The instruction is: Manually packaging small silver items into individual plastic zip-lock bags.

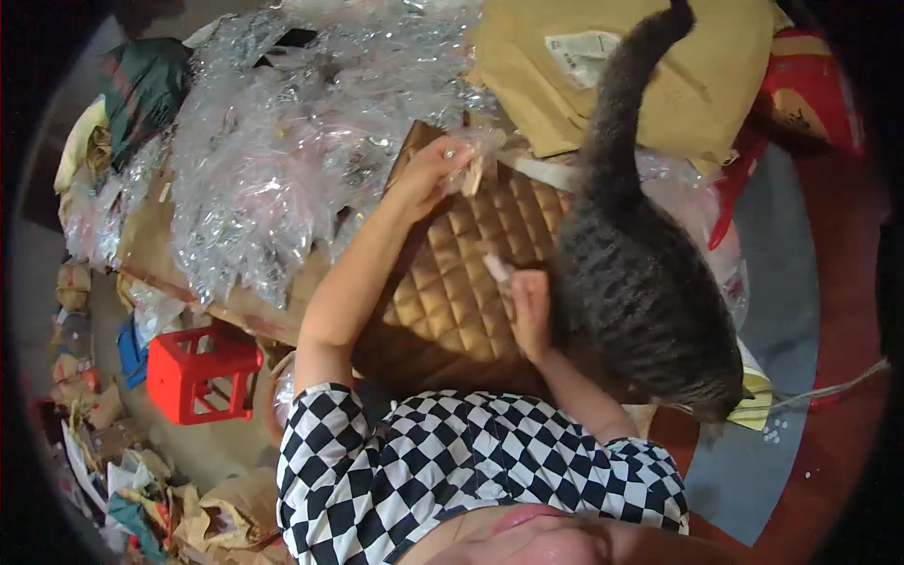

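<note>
**Small wooden pieces over a quilted board, with a cat parked right beside it**

So the main thing here is the small pale wooden piece point(474, 175) pinched in the left hand point(431, 171), held up near the far edge of the quilted golden-brown pad point(461, 282). It looks like a short, light, flat stick, maybe a clip, with a bit of clear film point(490, 143) bunched against it. Too small to say more. The right hand point(530, 311) is curled around a second pale piece point(496, 267), its end poking out above the fingers, lower down over the same pad.

How far along? My guess is somewhere in the middle. Both hands are busy with a piece each, and I can't see a finished stack anywhere, so I can't tell how much is done. The big heap of crinkled clear wrapping point(282, 141) to the left suggests plenty left to go through.

The pad is diamond-stitched, shiny, lying flat in front of the person. A grey tabby cat point(640, 273) stands on its right side, nearly touching the right hand, tail up. Behind sit brown paper parcels point(659, 85); down left, a red plastic crate point(200, 372) on the floor among paper scraps.
</note>
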The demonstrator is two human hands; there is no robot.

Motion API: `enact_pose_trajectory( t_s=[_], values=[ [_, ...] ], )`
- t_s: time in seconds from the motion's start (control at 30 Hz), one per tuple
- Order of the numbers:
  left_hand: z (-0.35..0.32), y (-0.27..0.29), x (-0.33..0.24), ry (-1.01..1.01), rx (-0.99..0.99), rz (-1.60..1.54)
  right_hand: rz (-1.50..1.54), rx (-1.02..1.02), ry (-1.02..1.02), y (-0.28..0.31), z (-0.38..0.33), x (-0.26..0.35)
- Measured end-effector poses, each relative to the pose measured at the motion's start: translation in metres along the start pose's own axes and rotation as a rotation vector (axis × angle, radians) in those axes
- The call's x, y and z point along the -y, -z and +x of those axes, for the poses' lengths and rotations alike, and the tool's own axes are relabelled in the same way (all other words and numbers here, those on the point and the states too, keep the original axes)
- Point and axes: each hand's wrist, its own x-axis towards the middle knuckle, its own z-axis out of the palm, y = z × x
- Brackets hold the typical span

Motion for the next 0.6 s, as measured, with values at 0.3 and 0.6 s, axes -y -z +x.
enact_pose_trajectory(
  t_s=[0.3, 0.6],
  values=[
    [-0.102, -0.018, 0.038, 0.125, -0.02, -0.071, 1.013, 0.247, -0.682, -0.012, 0.021, 0.062],
    [-0.131, -0.02, 0.024, -0.233, -0.609, 0.737, 0.68, 0.003, -0.335, -0.01, 0.025, 0.063]
  ],
)
